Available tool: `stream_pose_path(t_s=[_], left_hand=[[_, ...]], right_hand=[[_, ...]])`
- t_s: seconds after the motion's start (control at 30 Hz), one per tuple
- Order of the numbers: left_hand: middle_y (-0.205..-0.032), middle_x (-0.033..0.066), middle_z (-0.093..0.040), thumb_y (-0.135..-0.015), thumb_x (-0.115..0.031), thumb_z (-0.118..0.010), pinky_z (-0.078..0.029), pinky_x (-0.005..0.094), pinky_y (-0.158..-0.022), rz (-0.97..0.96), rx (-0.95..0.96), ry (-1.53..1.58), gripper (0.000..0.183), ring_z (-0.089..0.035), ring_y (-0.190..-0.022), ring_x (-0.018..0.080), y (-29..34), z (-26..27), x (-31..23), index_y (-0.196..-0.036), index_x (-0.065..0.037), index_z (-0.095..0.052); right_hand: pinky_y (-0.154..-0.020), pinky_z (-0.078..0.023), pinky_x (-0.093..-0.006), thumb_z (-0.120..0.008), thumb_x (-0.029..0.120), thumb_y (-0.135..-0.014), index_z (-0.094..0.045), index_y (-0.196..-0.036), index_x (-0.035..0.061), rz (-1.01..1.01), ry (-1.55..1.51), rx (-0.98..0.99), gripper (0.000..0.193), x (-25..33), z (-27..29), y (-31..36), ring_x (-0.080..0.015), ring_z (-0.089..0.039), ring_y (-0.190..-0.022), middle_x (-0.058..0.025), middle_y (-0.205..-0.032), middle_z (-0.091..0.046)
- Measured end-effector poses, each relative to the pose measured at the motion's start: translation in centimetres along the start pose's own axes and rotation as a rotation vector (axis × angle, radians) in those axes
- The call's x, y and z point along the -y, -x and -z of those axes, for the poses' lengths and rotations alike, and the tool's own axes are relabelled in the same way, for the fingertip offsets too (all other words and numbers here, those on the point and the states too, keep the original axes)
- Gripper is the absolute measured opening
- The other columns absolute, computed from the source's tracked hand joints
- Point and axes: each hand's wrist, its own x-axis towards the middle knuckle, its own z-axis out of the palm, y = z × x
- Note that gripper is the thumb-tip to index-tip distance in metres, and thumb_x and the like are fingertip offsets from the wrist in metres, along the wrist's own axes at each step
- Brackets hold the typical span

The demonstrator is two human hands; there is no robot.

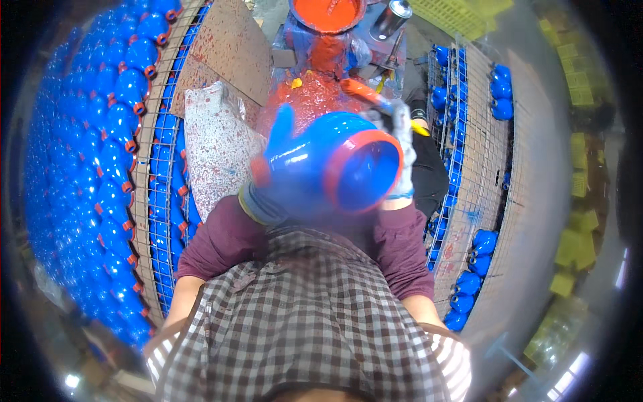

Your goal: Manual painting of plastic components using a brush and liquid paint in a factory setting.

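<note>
A glossy blue pot (311, 161), with a spout-like projection at its upper left and an orange-red rim round its wide mouth, is held tilted in front of my chest. Its mouth faces right and toward me. My left hand (266, 202), in a grey glove, supports the pot from its left side; the pot covers most of its fingers. On the far right side, my gloved right hand (403, 144) is closed round a paintbrush (365, 91) with an orange-red, paint-covered front and a yellow end. Motion blurs that hand, close beside the rim.
Ahead stands a paint-splattered stand with a bowl of orange-red paint (328, 15) and a spray can (390, 19). Left are a wire rack (161, 154), many blue pots (100, 181), cardboard (228, 47) and a speckled sheet (218, 144). Another rack (479, 161) holds blue pots at right.
</note>
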Motion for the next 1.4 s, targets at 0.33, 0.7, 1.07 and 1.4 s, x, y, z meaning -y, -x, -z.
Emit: stream_pose_path(t_s=[0.33,0.7,1.07,1.4], left_hand=[[-0.108,0.0092,-0.058,-0.063,-0.020,-0.077,-0.049,0.0383,-0.081,-0.107,0.150,-0.809,0.061,-0.059,-0.095,0.0264,-1.6,-0.5,-2.3,-0.116,-0.008,-0.051],[-0.106,0.0110,-0.056,-0.057,-0.026,-0.078,-0.049,0.0413,-0.078,-0.060,0.192,-1.114,0.064,-0.057,-0.091,0.0322,-1.7,0.0,-1.1,-0.115,-0.012,-0.054],[-0.108,0.0065,-0.058,-0.081,-0.020,-0.067,-0.049,0.0319,-0.086,-0.010,-0.123,0.156,0.041,-0.058,-0.099,0.0166,0.3,0.4,0.0,-0.116,-0.004,-0.053],[-0.122,0.0149,-0.053,-0.075,-0.049,-0.069,-0.047,0.0440,-0.093,0.469,-0.084,0.316,0.076,-0.052,-0.113,0.0324,2.9,1.8,6.5,-0.131,-0.007,-0.040]], right_hand=[[-0.061,-0.049,-0.0294,-0.071,0.024,-0.082,-0.065,-0.088,0.0029,0.407,0.730,0.004,0.022,5.2,-0.4,-4.0,-0.0183,-0.063,-0.064,-0.0086,-0.076,-0.065],[-0.055,-0.047,-0.0333,-0.070,0.020,-0.081,-0.066,-0.085,0.0058,0.842,1.180,0.172,0.015,5.7,-0.8,-2.8,-0.0240,-0.060,-0.064,-0.0079,-0.072,-0.061],[-0.076,-0.049,-0.0305,-0.063,0.008,-0.079,-0.054,-0.097,0.0026,0.444,0.053,-0.128,0.020,2.1,0.4,0.8,-0.0206,-0.058,-0.085,-0.0131,-0.095,-0.059],[-0.099,-0.039,-0.0314,-0.036,0.014,-0.099,-0.047,-0.123,0.0018,-0.005,-0.196,0.182,0.029,-1.5,-2.4,0.3,-0.0196,-0.052,-0.110,-0.0109,-0.118,-0.054]])
